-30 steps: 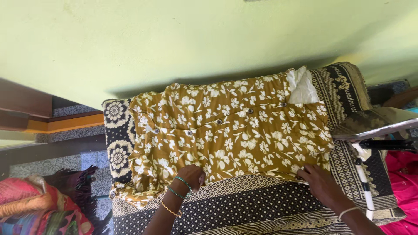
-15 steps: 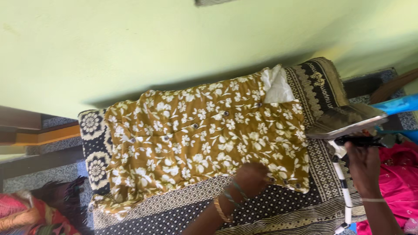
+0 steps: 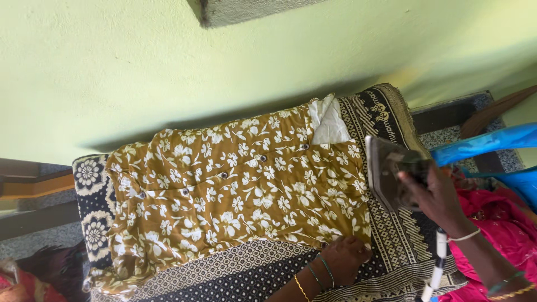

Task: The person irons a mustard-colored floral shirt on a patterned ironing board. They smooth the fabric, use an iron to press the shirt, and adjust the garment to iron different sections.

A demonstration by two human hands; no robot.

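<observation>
A mustard-yellow garment [image 3: 235,190] with white flowers and a row of dark buttons lies spread flat on a black-and-cream patterned blanket [image 3: 263,274]. A white lining [image 3: 327,123] shows at the garment's right end. My left hand [image 3: 347,258], bangles on its wrist, presses down on the garment's near right corner. My right hand [image 3: 439,196] grips a clothes iron [image 3: 389,173], lifted and tilted with its soleplate facing left, just right of the garment over the blanket. The iron's white cord [image 3: 437,268] hangs down below that wrist.
A pale green wall [image 3: 168,67] rises right behind the blanket, with a grey ledge [image 3: 251,8] at the top. Pink cloth [image 3: 498,235] and a blue object [image 3: 486,145] lie at the right. Dark wooden furniture [image 3: 33,190] and bunched cloth [image 3: 33,274] sit at the left.
My right hand took the iron off the blanket's right side and lifted it, tilted, toward the garment. My left hand slid right along the garment's near edge to its corner.
</observation>
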